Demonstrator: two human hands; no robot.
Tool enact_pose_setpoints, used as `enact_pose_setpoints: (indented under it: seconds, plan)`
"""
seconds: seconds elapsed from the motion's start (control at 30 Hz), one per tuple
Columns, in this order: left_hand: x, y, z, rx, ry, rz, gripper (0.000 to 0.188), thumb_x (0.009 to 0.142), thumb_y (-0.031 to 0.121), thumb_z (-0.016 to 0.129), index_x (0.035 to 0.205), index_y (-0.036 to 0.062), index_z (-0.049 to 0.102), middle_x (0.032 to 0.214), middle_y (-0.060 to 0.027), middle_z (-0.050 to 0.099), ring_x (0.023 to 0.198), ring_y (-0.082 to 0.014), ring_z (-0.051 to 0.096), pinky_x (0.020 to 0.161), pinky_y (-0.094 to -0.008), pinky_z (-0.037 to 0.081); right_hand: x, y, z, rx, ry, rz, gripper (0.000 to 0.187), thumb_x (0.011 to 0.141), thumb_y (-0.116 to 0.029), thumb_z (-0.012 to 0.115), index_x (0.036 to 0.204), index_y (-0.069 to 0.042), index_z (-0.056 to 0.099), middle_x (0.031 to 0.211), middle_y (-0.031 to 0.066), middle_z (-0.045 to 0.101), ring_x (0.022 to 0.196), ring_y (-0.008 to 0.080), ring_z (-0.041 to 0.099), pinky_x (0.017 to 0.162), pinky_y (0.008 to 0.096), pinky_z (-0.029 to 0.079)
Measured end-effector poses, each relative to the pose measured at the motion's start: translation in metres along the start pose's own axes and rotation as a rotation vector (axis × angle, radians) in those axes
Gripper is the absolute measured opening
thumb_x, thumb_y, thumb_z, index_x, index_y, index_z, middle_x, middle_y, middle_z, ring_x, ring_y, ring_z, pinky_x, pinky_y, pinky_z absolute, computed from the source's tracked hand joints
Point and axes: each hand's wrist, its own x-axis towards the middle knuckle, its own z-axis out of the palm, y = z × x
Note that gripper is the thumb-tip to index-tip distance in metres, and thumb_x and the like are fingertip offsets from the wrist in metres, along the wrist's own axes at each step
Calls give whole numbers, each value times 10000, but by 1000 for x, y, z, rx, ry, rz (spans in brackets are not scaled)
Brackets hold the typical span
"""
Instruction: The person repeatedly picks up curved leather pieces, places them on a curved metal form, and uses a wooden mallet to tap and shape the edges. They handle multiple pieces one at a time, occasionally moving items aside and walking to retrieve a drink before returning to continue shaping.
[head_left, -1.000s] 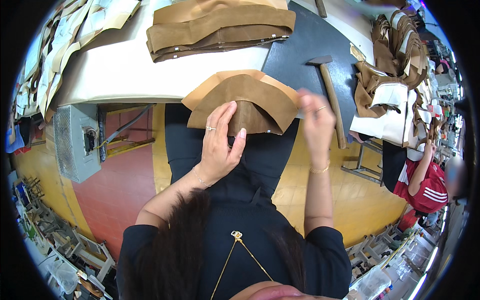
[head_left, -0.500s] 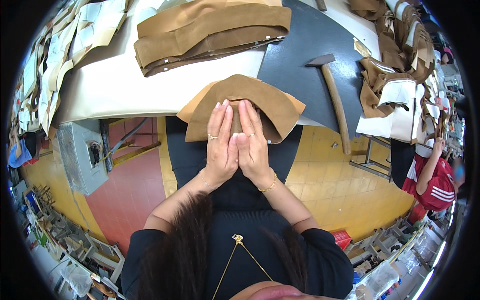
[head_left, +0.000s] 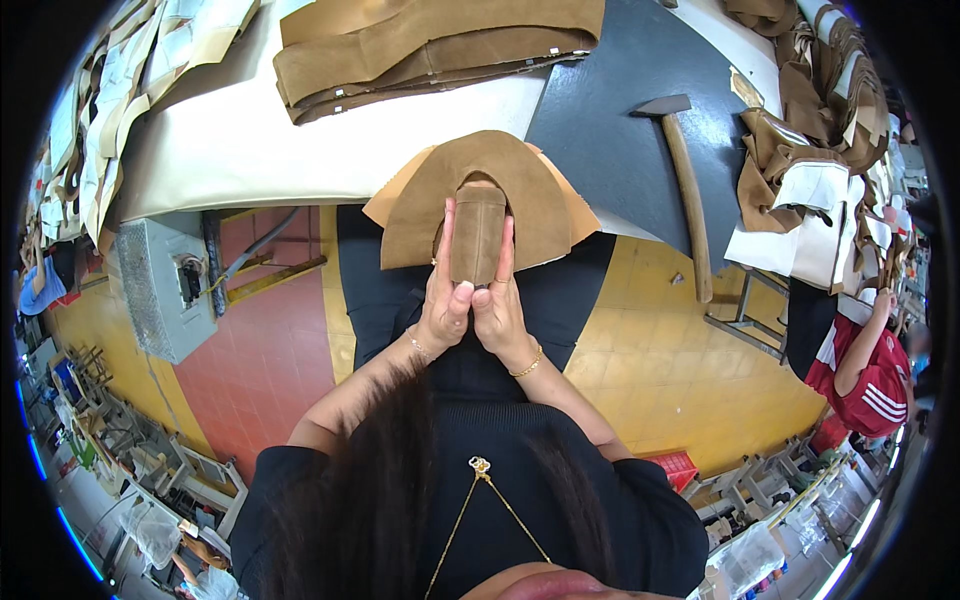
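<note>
A brown suede piece (head_left: 545, 205) with a tan lining showing at its sides stands at the table's near edge. Its middle part, a narrow rounded strip (head_left: 478, 240) with a seam down its length, points toward me. My left hand (head_left: 443, 312) presses the strip's left side and my right hand (head_left: 502, 318) its right side. Both thumbs lie close together at its near end. The fingers run up along the sides, partly covered by the suede.
Folded brown suede pieces (head_left: 440, 50) lie on the white tabletop. A hammer (head_left: 686, 185) rests on the dark board (head_left: 590, 120) to the right. Bundles of cut pieces hang at both sides. A grey metal box (head_left: 165, 290) is at left; a person in red (head_left: 870, 375) sits at right.
My palms have moved apart from over the suede to either side of its middle strip, which now shows between them. The view has shifted slightly.
</note>
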Motion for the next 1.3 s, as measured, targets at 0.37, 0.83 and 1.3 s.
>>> enact_pose_setpoints:
  seconds: [0.37,0.83,1.3]
  plan:
    - [-60,-28,-91,-424,446,-715,404,982,436,567,1150,68,560,1050,-54,586,946,-171,600,813,-310,497,-36,8,-72,166,266,466,436,991,-405,560,1226,-39,599,1143,61,659,1041,188,624,901,359,486]
    - [12,46,-150,-479,294,-423,303,962,151,626,1200,-22,552,1143,-106,662,1041,-164,633,925,-308,506,25,-81,-115,151,403,223,353,948,-230,669,1178,36,647,1067,52,684,929,95,619,827,252,501]
    - [187,76,-232,6,292,-250,384,871,224,742,1131,-19,595,870,-41,669,724,-110,630,681,-214,522,248,-116,-149,-23,246,6,363,924,-211,686,1199,9,595,947,53,687,773,109,642,667,282,532]
